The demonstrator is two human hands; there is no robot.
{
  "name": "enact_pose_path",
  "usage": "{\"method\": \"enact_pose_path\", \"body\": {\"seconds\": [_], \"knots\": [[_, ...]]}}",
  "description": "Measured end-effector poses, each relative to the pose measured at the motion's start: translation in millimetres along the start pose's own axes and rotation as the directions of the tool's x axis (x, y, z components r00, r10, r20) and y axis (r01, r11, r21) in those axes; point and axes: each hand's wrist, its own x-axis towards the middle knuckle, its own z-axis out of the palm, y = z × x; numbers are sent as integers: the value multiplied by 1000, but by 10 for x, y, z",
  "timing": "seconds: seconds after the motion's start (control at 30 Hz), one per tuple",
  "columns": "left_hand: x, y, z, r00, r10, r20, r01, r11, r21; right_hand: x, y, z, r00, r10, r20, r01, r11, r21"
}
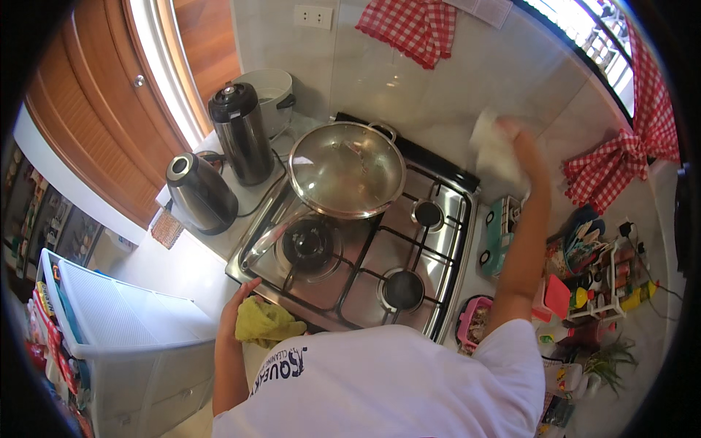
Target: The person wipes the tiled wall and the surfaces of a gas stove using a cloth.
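Observation:
My right arm stretches out to the tiled wall behind the stove. There my right hand (517,139), smeared by motion, has a white cloth (491,150) against the tiles. At the stove's front left corner, my left hand (235,310) holds a bunched green cloth (267,323), its fingertips close to the metal rim. On the steel gas stove (431,255) a large steel wok (347,171) sits over the back left burner, its long handle pointing toward me. The other burners are bare.
Left of the stove stand a steel kettle (201,193), a tall thermos (242,135) and a white pot (266,91). On the right are a teal toy-van-shaped box (499,237), a pink container (475,321) and a bottle rack (599,292). Checked curtains (613,164) hang by the window.

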Motion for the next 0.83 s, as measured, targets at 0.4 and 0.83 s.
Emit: {"method": "enact_pose_path", "body": {"seconds": [0.4, 0.83], "knots": [[-102, 11, -380, 981, -144, 130, 134, 988, 80, -3156, -706, 1601, 877, 365, 312, -479, 709, 518], [-786, 209, -1507, 987, -151, 54, 146, 985, 96, -3508, -1805, 3636, 930, -320, 180, 317, 947, 47]]}}
